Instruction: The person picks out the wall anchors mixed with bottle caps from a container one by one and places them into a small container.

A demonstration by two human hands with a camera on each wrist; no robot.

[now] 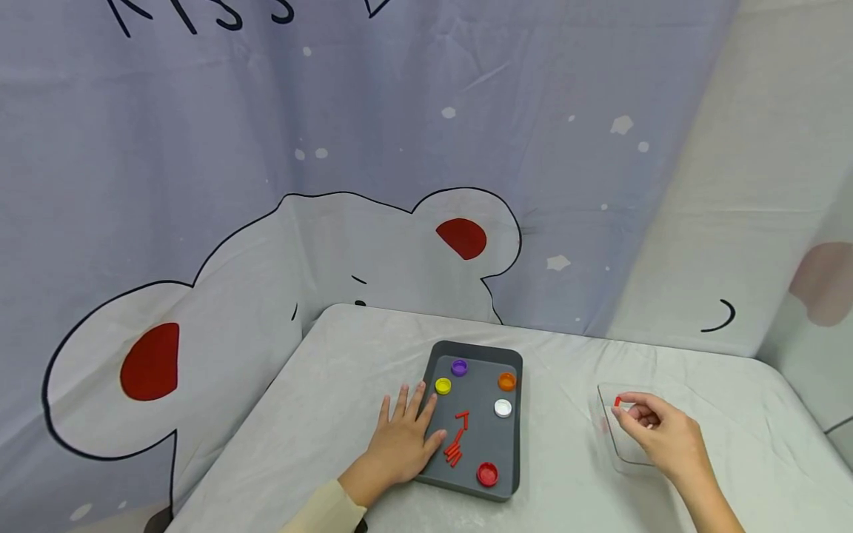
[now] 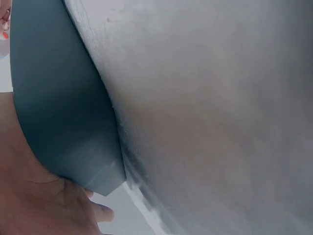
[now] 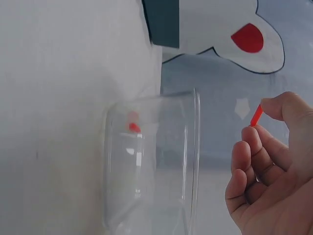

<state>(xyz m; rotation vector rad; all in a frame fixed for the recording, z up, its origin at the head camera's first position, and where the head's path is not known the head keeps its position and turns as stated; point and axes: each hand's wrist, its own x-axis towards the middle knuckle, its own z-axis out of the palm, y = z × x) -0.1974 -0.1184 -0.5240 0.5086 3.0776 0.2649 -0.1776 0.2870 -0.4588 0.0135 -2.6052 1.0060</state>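
My left hand (image 1: 400, 444) lies with fingers spread over the left rim of a dark grey tray (image 1: 501, 444). Beside its thumb, inside the tray, several small red sticks (image 1: 454, 450) lie loosely together. My right hand (image 1: 669, 437) pinches one red stick (image 3: 257, 115) between thumb and fingertip, above a clear rectangular container (image 1: 603, 418). The right wrist view shows the container's transparent wall (image 3: 156, 161) and a red piece (image 3: 134, 127) low inside it. In the left wrist view the tray's dark side (image 2: 63, 88) covers most of the fingers.
Round caps sit in the tray: purple (image 1: 459, 367), yellow (image 1: 443, 386), orange (image 1: 507, 381), white (image 1: 503, 408) and red (image 1: 487, 474). A white cloth (image 1: 560, 459) covers the table. Behind it hangs a curtain (image 1: 400, 111) printed with a cartoon bear.
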